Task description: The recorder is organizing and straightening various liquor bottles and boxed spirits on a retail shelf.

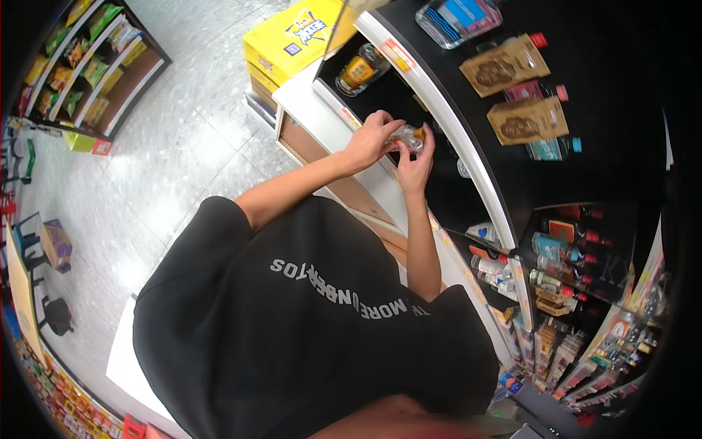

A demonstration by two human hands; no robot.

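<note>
A small clear bottle (410, 137) with an orange-gold cap lies tilted between my two hands, over the shelf's front edge. My left hand (374, 140) grips it from the left side, fingers curled over its body. The fingers of my right hand (415, 164) close on it near the cap and from below. My fingers hide part of the bottle. Beyond my left hand, a dark liquor bottle (357, 72) with a yellow label lies or leans on the black shelf board (403, 101). A white shelf edge (439, 104) with price tags curves past on the right.
Yellow cartons (296, 41) are stacked at the shelf's end. On the right, bottles in brown paper wraps (504, 65) stand on the upper shelf; more bottles (554, 247) line shelves lower right. A snack rack (88, 66) stands across the tiled floor (197, 99). Low cabinet doors (323, 148) sit below the shelf.
</note>
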